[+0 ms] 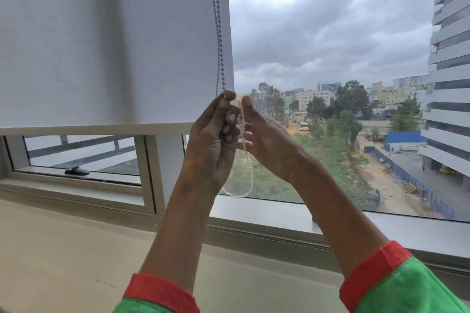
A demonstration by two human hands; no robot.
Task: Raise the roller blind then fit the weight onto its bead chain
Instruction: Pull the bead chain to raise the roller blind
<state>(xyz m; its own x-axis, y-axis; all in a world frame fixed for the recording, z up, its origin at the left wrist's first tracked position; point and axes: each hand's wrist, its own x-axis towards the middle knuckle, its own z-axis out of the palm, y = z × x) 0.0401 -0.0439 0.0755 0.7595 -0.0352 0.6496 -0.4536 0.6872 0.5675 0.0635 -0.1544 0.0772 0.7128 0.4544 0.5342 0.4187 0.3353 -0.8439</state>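
While both hands work the chain at chest height, the left hand [216, 132] has its fingers curled round the bead chain [219, 40] just under the two strands running down the blind's right edge, thumb on top. Right hand [264, 140] sits just beside it, palm turned in, fingers partly curled toward the strands between the hands; whether it actually pinches the chain I cannot tell. Slack loop of chain hangs below both hands, near the window sill [267, 213]. Roller blind [109, 40] is only part raised, its bottom bar [96, 129] level with the hands, lower pane uncovered. No weight clearly visible; something pale sits between the fingers, but it's too small to call.

Judgement: raising step, not finished.

Risks: pulling the wrong strand would lower the blind instead. Both strands gripped together would lock the chain and strain the clutch. Loose grip lets beads slip. Hanging loop could snag on the window handle [77, 171] or sill edge.
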